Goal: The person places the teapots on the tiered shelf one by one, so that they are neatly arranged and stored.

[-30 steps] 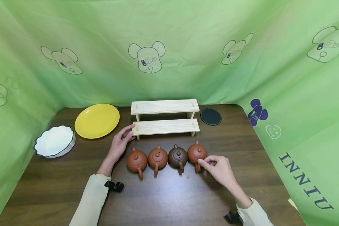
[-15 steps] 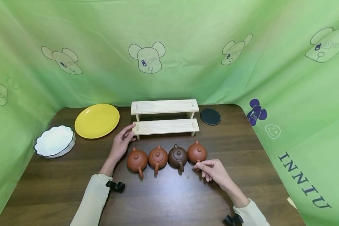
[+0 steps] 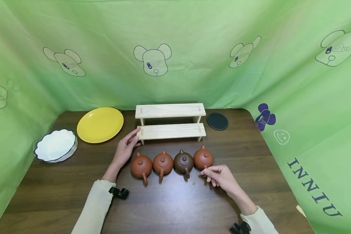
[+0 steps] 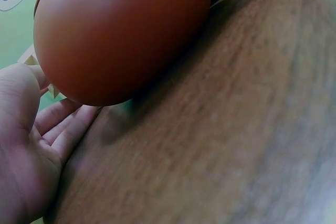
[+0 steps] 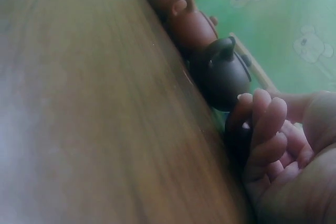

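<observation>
Several small teapots stand in a row on the table, spouts facing away. My right hand (image 3: 220, 177) pinches the handle of the rightmost reddish-brown teapot (image 3: 203, 157) between thumb and fingers. Its fingers mostly hide that handle. Beside it is a dark brown teapot (image 3: 183, 162), also seen in the right wrist view, then a reddish-brown teapot (image 3: 162, 163) and the leftmost teapot (image 3: 141, 165). With fairly straight fingers, my left hand (image 3: 124, 151) touches the left end of a two-step wooden stand (image 3: 172, 131). In the left wrist view, the leftmost teapot (image 4: 121, 35) covers those fingertips.
A yellow plate (image 3: 100, 125) and a white scalloped dish (image 3: 56, 145) lie at the left. To the right of the stand is a dark round coaster (image 3: 217, 121). Green printed cloth (image 3: 187, 78) encloses the back and sides of the brown wooden table (image 3: 163, 211).
My right hand has shifted slightly left and toward me on the teapot's handle, its lower fingers now showing. The left hand stays at the stand, and the teapots keep their places.
</observation>
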A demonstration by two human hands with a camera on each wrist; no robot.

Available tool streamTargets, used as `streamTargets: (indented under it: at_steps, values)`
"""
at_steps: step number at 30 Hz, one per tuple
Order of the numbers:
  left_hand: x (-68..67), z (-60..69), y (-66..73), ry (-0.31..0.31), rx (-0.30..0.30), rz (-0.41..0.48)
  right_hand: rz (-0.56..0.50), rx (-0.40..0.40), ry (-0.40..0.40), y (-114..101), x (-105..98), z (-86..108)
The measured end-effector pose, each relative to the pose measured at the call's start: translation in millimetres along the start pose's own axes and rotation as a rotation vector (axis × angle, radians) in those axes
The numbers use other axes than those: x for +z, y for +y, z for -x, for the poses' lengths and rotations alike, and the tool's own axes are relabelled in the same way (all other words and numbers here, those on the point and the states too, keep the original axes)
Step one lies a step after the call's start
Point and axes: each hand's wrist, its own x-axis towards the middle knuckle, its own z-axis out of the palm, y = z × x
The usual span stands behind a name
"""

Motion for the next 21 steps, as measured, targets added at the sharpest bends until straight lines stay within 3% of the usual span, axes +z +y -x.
streamTargets:
  at_steps: [21]
  values:
    - [0.5,0.6,3.5,-0.001,-0.030,0.007,-0.115,-0.089,0.170,5.1,1.3,0.5]
